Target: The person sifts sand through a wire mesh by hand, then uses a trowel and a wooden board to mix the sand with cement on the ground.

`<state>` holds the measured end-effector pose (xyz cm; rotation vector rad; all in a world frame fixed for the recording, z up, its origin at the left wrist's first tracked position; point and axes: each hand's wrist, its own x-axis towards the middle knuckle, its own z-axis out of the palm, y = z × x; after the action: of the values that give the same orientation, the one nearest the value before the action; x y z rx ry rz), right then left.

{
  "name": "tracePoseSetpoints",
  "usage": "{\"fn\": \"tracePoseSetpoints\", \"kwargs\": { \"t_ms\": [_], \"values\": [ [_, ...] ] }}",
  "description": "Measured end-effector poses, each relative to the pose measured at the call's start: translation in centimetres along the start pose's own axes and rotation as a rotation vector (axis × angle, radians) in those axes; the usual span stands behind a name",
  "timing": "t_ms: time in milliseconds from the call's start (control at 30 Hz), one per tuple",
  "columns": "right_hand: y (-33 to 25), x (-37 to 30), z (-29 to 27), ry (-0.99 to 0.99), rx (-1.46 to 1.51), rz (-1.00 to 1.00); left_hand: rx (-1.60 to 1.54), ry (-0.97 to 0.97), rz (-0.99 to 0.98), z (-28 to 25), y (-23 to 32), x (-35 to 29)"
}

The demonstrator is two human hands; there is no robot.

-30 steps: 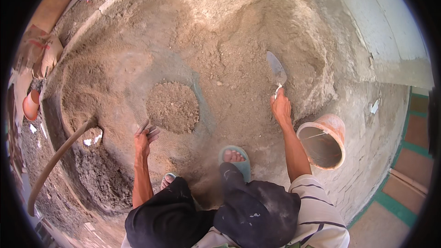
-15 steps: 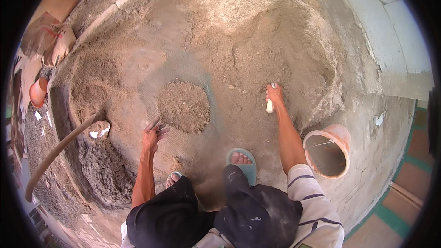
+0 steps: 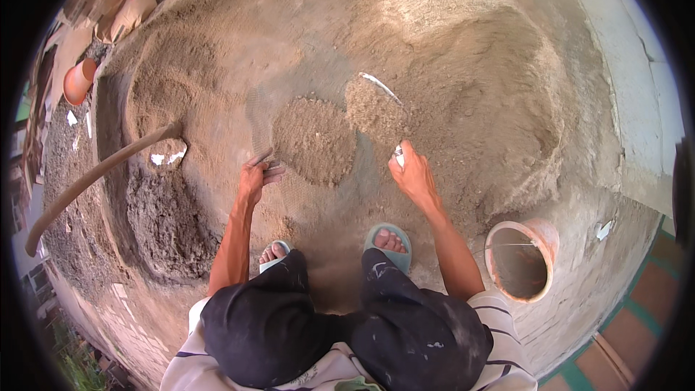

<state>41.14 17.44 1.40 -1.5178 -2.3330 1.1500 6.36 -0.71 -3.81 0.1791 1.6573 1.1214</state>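
A flat wire mesh sieve [image 3: 258,117] lies low over the ground with a round heap of coarse sand [image 3: 313,141] on it. My left hand [image 3: 255,176] is closed on the near left edge of this sieve, some fingers reaching beneath. In my right hand [image 3: 414,174] is the pale handle of a trowel [image 3: 381,87]. Sand is piled on the trowel's blade and hides most of it. That load is held at the right side of the sieve, close beside the heap.
A big sand pile [image 3: 463,0] rises at the far right. An orange bucket [image 3: 548,239] stands by my right forearm. To the left are a curved wooden tool handle [image 3: 101,177], dark wet mortar [image 3: 163,224], an orange pot [image 3: 78,81] and paper sacks [image 3: 127,7]. My sandalled feet [image 3: 389,239] are close in front.
My right hand has moved left from the sand pile to the sieve, and the trowel now shows heaped with sand. My left hand stays on the sieve's edge. The whole view has shifted.
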Motion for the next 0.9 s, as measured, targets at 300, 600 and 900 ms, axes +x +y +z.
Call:
{"fn": "tracePoseSetpoints", "kwargs": {
  "t_ms": [300, 600, 900],
  "values": [
    [8.8, -3.9, 0.9, -0.277, 0.732, 0.636, -0.005, 0.026, -0.042, -0.9, -0.9, 0.6],
    [16.5, 11.9, -3.6, 0.041, 0.623, 0.546, 0.042, 0.04, -0.084, 1.4, 0.3, 0.6],
    [8.5, 6.6, -4.9, 0.066, 0.306, 0.267, 0.031, -0.021, -0.055, 0.4, 0.2, 0.8]
  ]
}}
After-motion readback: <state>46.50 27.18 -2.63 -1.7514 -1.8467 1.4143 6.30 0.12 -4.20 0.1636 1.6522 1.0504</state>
